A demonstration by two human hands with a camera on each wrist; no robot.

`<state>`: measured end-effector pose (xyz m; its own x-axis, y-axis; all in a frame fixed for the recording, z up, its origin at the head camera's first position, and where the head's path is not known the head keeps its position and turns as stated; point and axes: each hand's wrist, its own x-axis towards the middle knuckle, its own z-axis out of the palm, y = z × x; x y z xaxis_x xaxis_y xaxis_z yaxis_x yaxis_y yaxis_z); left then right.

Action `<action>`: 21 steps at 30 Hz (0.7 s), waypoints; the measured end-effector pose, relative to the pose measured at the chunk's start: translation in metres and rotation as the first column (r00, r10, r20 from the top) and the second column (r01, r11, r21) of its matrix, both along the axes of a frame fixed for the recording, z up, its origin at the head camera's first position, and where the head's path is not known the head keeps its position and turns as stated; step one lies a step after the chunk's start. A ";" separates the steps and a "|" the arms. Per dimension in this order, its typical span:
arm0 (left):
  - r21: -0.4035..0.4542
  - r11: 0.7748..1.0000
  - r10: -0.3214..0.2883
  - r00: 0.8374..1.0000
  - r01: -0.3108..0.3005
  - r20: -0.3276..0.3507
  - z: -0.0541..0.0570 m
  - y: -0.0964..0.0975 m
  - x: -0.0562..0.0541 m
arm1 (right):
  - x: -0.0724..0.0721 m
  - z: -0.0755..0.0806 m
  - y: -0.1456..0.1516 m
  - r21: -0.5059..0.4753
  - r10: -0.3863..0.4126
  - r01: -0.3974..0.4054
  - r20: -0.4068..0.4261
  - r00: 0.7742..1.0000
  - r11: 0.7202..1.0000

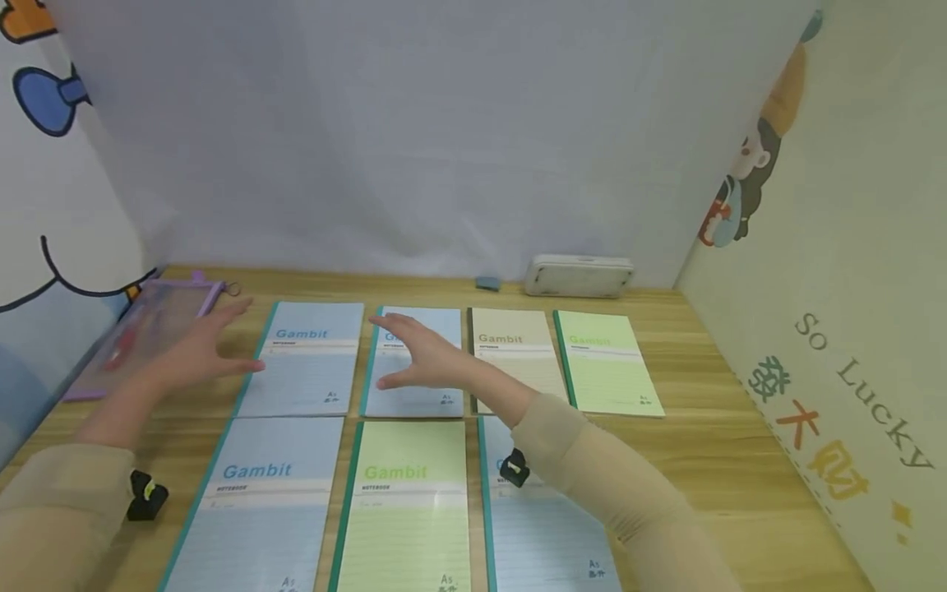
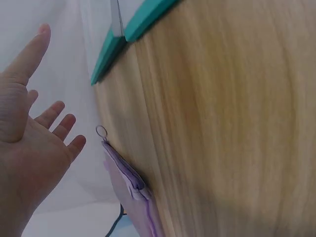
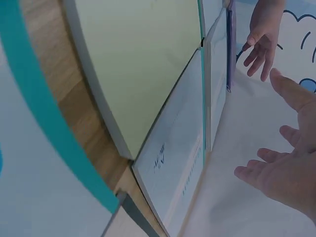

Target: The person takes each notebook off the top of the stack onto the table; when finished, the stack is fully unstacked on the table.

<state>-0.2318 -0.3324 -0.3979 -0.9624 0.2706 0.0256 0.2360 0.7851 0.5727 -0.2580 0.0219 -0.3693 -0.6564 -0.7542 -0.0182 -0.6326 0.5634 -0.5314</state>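
In the head view my left hand [image 1: 191, 349] is held over the left edge of the top-left blue notebook [image 1: 311, 374], fingers spread and nothing in them. My right hand [image 1: 429, 355] hovers above the second blue notebook [image 1: 414, 403], thumb and fingers apart, also holding nothing. Right of it lie a beige notebook [image 1: 518, 370] and a small green notebook [image 1: 610, 370]. Nearer to me is a row with a blue notebook [image 1: 270, 518], a green notebook [image 1: 407, 526] and another blue notebook [image 1: 547, 543], partly hidden by my right forearm.
At the left lies a purple-edged zip pouch [image 1: 159, 321] with a ring. A white case [image 1: 579, 276] and a small grey-blue piece [image 1: 487, 284] stand at the back, before a white backdrop [image 1: 444, 148]. A printed wall panel [image 1: 836, 329] borders the wooden table [image 1: 710, 460].
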 end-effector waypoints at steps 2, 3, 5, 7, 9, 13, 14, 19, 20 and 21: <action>-0.005 1.000 0.013 1.000 -0.012 0.029 -0.005 -0.006 -0.001 | -0.003 -0.008 -0.011 -0.005 -0.007 0.007 0.007 1.000 1.000; -0.011 1.000 0.017 0.999 -0.016 0.043 -0.007 -0.008 -0.001 | -0.005 -0.012 -0.016 -0.013 -0.012 0.013 0.010 1.000 1.000; -0.027 0.999 0.024 0.997 -0.022 0.071 -0.011 -0.011 -0.003 | -0.009 -0.021 -0.024 -0.021 -0.026 0.026 0.011 1.000 0.999; -0.054 0.998 0.024 0.995 -0.020 0.092 -0.016 -0.012 -0.006 | -0.012 -0.027 -0.032 -0.020 -0.034 0.035 0.018 0.999 0.999; -0.072 0.997 0.028 0.993 -0.020 0.115 -0.021 -0.014 -0.008 | -0.014 -0.033 -0.039 -0.010 -0.038 0.038 0.032 0.999 0.999; -0.096 0.995 0.028 0.992 -0.016 0.126 -0.028 -0.015 -0.012 | -0.016 -0.040 -0.049 0.040 -0.036 0.033 0.069 0.997 0.999; -0.101 0.995 0.027 0.992 -0.015 0.125 -0.029 -0.015 -0.012 | -0.016 -0.041 -0.051 0.055 -0.042 0.038 0.078 0.996 0.998; -0.153 0.988 0.017 0.992 0.003 0.128 -0.029 -0.012 -0.013 | -0.019 -0.047 -0.059 0.144 -0.091 0.083 0.050 0.995 0.986; -0.164 0.986 0.017 0.991 0.005 0.133 -0.029 -0.011 -0.012 | -0.020 -0.048 -0.060 0.163 -0.097 0.089 0.039 0.995 0.983; -0.175 0.985 0.017 0.990 0.007 0.137 -0.029 -0.010 -0.011 | -0.020 -0.049 -0.060 0.179 -0.099 0.092 0.029 0.995 0.979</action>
<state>-0.2430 -0.3429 -0.4267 -0.9549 0.2542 -0.1538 0.1604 0.8768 0.4532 -0.2777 -0.0385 -0.4183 -0.7216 -0.6705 -0.1721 -0.5529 0.7079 -0.4396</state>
